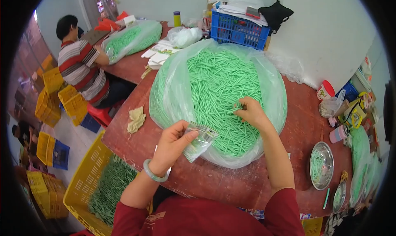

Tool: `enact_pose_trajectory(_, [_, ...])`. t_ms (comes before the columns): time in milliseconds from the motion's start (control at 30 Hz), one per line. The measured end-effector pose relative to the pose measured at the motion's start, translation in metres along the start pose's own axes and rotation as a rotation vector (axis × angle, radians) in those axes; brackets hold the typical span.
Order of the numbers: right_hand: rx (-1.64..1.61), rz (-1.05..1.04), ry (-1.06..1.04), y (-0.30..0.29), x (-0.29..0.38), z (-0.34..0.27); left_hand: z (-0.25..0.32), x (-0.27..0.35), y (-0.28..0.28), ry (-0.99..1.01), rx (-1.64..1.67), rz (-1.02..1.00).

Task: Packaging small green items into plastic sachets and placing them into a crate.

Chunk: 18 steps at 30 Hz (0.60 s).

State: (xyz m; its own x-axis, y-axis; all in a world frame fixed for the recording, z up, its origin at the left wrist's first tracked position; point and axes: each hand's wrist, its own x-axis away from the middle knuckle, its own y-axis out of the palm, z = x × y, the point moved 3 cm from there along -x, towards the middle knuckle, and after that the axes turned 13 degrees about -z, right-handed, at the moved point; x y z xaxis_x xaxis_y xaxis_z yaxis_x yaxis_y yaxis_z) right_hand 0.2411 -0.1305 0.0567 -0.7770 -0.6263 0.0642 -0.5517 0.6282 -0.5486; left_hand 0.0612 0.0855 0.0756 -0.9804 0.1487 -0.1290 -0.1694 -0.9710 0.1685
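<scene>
A large clear plastic bag (176,90), its mouth folded wide, stands on the red table (198,180) and is full of short green sticks (222,78). My left hand (174,143) pinches a small printed plastic packet (201,141) between thumb and fingers, over the bag's near left rim. Over the right part of the pile, my right hand (249,112) holds a small bunch of the green sticks (237,107) at its fingertips. A pale bangle (151,172) circles my left wrist.
A co-worker (83,59) sits at the left beside another bag of sticks (133,39). A yellow crate (83,174) holds filled packets or similar green items. A blue crate (239,28) stands behind; a metal bowl (321,166) and a pink cup (338,134) are at right.
</scene>
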Motion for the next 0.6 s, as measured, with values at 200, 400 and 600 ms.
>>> enact_pose_trajectory(200, [0.190, 0.003, -0.077, 0.000, 0.002, 0.011, -0.007, -0.035, 0.006, 0.017, -0.207, 0.050])
enact_pose_trajectory(400, [-0.169, 0.052, 0.027, -0.018, 0.011, -0.004, -0.017, -0.052, 0.006, 0.000, -0.359, 0.018])
enact_pose_trajectory(600, [-0.599, 0.143, -0.222, -0.047, 0.022, -0.015, -0.017, -0.061, 0.020, 0.121, -0.520, -0.047])
